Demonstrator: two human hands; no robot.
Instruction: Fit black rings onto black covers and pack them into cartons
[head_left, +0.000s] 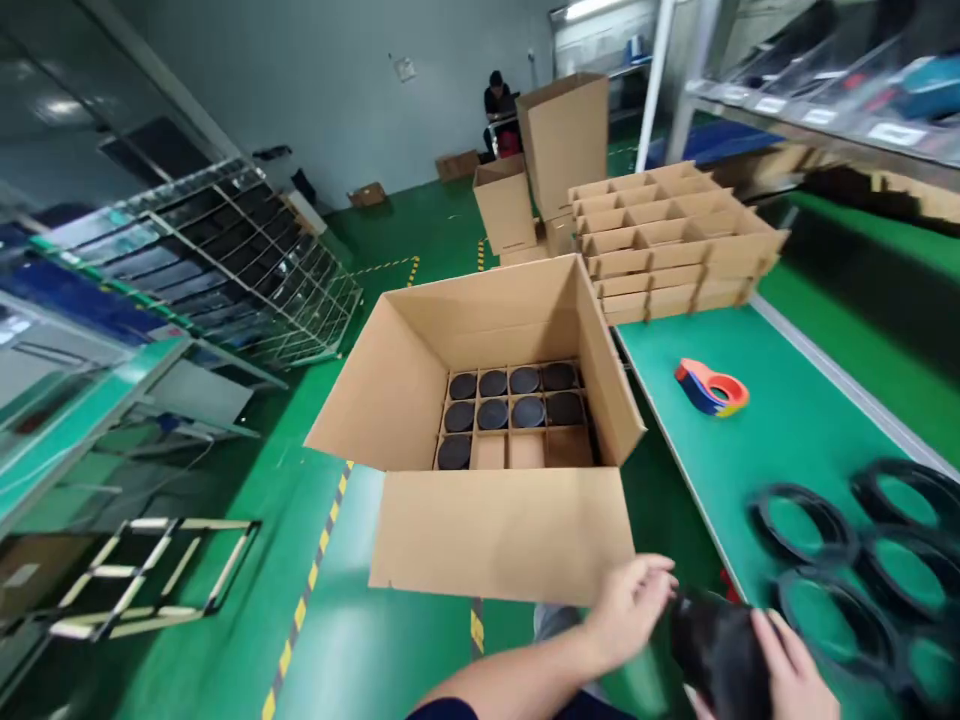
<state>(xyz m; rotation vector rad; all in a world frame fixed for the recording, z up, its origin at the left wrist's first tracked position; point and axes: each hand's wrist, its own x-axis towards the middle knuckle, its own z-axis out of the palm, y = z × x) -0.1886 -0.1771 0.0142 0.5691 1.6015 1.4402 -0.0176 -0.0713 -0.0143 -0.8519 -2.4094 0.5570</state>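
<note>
An open cardboard box stands in front of me, its flaps spread outward. Inside, a cardboard divider grid has black round pieces in several of its cells, and some cells in the nearest row hold none. At the lower right, my right hand is wrapped around a dark, blurred, roughly cylindrical black piece. My left hand is beside the near flap, fingers curled and pressed together close to that piece. Whatever is between those fingertips is too small to make out.
On the green bench at right lie a tape dispenser, several black rings and stacked cardboard dividers. A wire cage stands at left. Tall cartons and a seated person are farther back.
</note>
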